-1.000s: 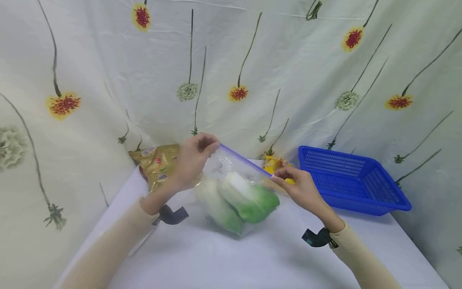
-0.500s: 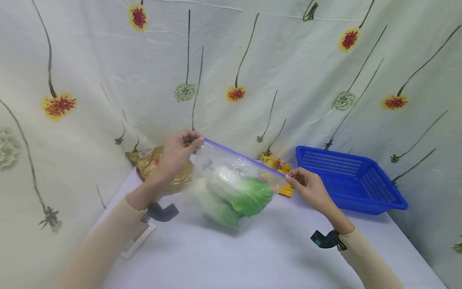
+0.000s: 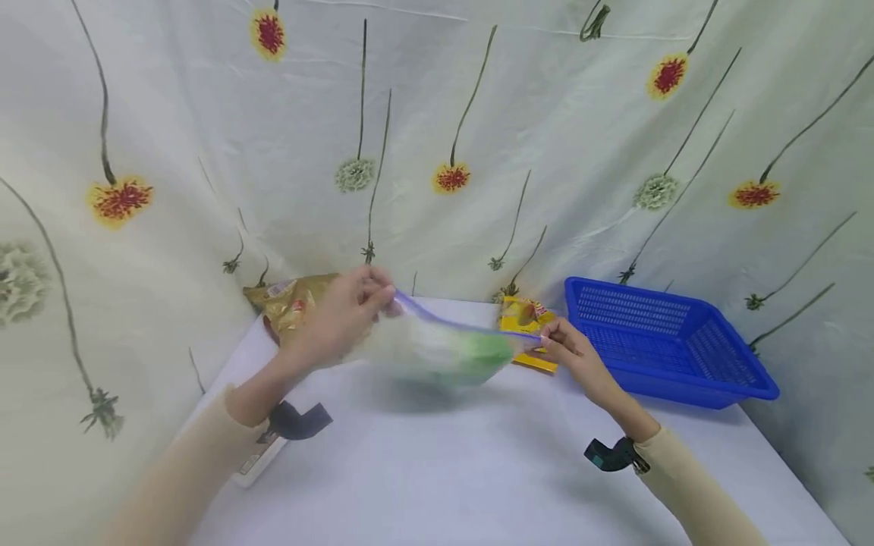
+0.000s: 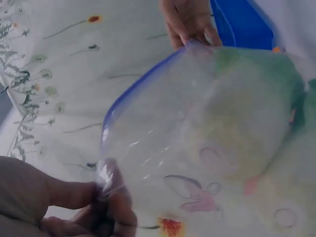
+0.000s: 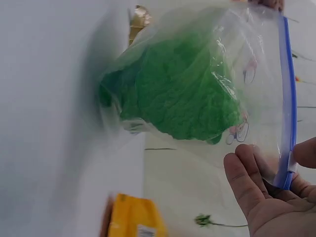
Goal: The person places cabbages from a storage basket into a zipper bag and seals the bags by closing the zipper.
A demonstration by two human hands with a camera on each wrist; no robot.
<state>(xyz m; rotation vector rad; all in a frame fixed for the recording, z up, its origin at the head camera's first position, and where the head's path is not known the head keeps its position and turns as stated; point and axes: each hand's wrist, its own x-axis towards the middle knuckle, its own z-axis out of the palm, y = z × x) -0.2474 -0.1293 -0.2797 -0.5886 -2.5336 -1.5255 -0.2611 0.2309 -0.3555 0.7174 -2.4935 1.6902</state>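
A clear zip bag (image 3: 451, 324) with a purple-blue zip strip hangs stretched between my two hands, blurred in the head view. Inside it are white-and-green leafy cabbages (image 5: 182, 94). My left hand (image 3: 351, 311) pinches the bag's left top corner between thumb and fingers. At the opposite end of the strip, my right hand (image 3: 576, 360) pinches the corner beside a small white zip slider (image 5: 292, 160). The strip sags a little near its middle. A shadow falls on the table below the bag.
On the right stands a blue plastic basket (image 3: 690, 393). A yellow packet (image 3: 522, 315) lies behind my right hand, and a gold package (image 3: 287, 303) behind my left. A white flat object (image 3: 262, 461) is partly under my left forearm. Flowered cloth hangs behind.
My hands have spread apart along the zip strip, the right going rightward and the left leftward. The bag's lower part has swung up, and the strip, straight before, now dips.
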